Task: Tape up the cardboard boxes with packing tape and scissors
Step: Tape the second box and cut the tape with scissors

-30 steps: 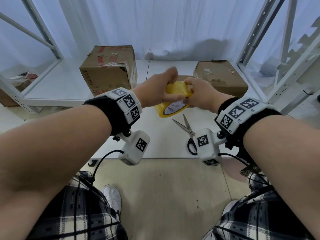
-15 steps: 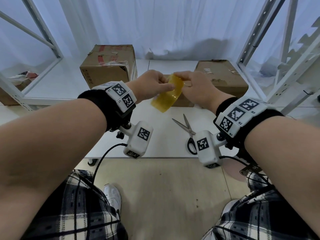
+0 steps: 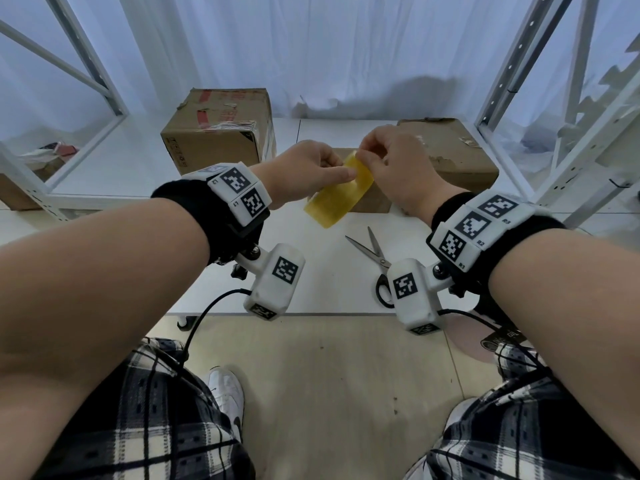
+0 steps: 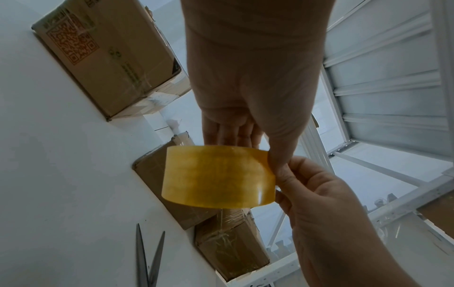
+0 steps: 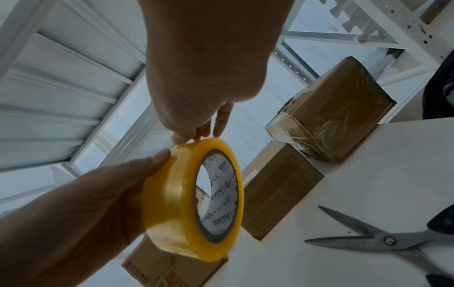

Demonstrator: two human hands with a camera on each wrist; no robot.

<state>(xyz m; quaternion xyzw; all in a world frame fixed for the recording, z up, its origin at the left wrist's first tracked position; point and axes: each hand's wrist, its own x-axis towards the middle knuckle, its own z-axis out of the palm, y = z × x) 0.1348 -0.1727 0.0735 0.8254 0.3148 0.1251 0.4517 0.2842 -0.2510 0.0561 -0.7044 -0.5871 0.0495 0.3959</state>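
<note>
- Right now my left hand (image 3: 304,171) has its grip wrapped around the roll of packing tape (image 3: 337,195), thumb laid along the outer yellow face and fingers curled behind it.
- My right hand (image 3: 391,161) pinches at the top edge of the roll, thumb and forefinger pressed together on the tape's surface; whether a loose end is lifted there I cannot tell.
- From the right wrist view the roll (image 5: 194,200) stands on edge in the air, its printed white core facing the camera.
- The roll is held up off the table (image 3: 322,271), above its middle.
- Just nearer to me than the roll, the scissors (image 3: 375,258) lie flat on the table with blades parted, untouched by either hand.
- Directly beyond the roll sits a small cardboard box (image 3: 370,199), mostly hidden by my hands.
- Beyond the roll and to its left stands a tall cardboard box (image 3: 221,133) with red tape scraps on top.
- Beyond the roll and to its right lies a flat cardboard box (image 3: 457,150), touching the small one.
- White metal shelving (image 3: 554,98) rises on either side of the roll, well apart from it.
</note>
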